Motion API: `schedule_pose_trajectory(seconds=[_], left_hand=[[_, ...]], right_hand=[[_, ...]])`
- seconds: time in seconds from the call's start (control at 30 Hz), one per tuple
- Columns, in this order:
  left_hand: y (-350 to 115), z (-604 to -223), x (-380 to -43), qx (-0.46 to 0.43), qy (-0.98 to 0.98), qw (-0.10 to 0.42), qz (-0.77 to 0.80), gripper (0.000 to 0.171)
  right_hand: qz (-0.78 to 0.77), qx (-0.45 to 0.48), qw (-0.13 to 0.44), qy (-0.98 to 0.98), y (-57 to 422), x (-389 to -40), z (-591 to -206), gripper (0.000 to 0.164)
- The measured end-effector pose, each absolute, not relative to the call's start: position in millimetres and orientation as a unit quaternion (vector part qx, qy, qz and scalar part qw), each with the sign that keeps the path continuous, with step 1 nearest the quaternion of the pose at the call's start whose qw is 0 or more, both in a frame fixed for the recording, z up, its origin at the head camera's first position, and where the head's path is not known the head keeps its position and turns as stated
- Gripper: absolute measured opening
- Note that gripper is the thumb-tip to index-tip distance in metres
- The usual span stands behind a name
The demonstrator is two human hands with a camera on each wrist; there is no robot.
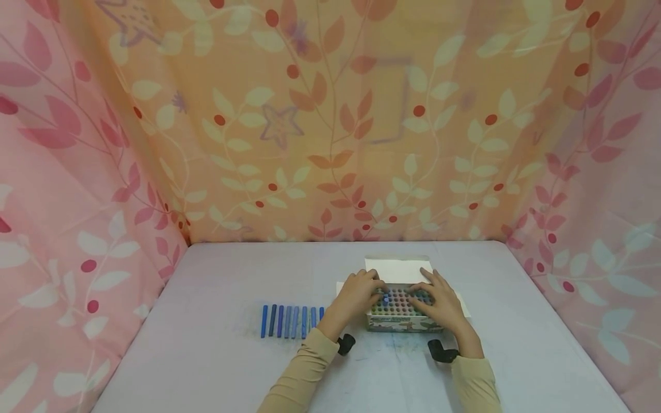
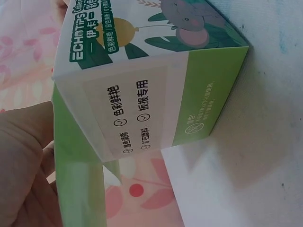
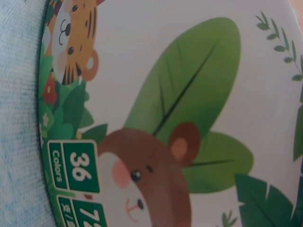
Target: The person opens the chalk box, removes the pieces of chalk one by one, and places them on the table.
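A printed cardboard box [image 1: 405,324] of colored chalk stands with its lid flap [image 1: 397,269] raised at the back. Inside, rows of round chalk ends [image 1: 399,303] in many colors face up. My left hand [image 1: 357,292] reaches over the box's left side, its thumb and finger pinching a blue chalk stick [image 1: 385,299] that stands among the others. Across the right side lies my right hand [image 1: 441,301], fingers spread over the chalk ends. In the left wrist view, the left hand [image 2: 23,165] is partly hidden behind the box's end panel [image 2: 137,109]; the right wrist view shows only the box's printed front [image 3: 156,123].
A row of several blue and violet chalk sticks [image 1: 287,321] lies on the white-covered table [image 1: 206,355], left of the box. Side flaps [image 1: 339,287] stick out at the box's ends. Patterned curtains [image 1: 310,143] hang behind and on both sides.
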State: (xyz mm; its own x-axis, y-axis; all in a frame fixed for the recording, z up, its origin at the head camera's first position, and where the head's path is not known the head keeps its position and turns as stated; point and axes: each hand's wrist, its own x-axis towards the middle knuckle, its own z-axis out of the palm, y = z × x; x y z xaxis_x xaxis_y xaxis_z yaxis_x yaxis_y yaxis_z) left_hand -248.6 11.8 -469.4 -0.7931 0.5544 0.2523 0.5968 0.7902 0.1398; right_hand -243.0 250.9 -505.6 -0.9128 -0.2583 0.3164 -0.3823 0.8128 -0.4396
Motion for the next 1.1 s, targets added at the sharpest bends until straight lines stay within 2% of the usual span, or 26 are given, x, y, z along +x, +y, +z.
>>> schedule_pose_trajectory(seconds=[0.3,1.1], left_hand=[[12,-469,-249,-0.304,-0.940,0.101,-0.119,0.018],[-1,-441,-239,-0.293,-0.913,0.197,-0.206,0.013]], right_hand=[[0.254,0.165,0.122,-0.945,251,-242,-505,0.020],[0.253,0.172,0.131,-0.943,250,-242,-505,0.019]])
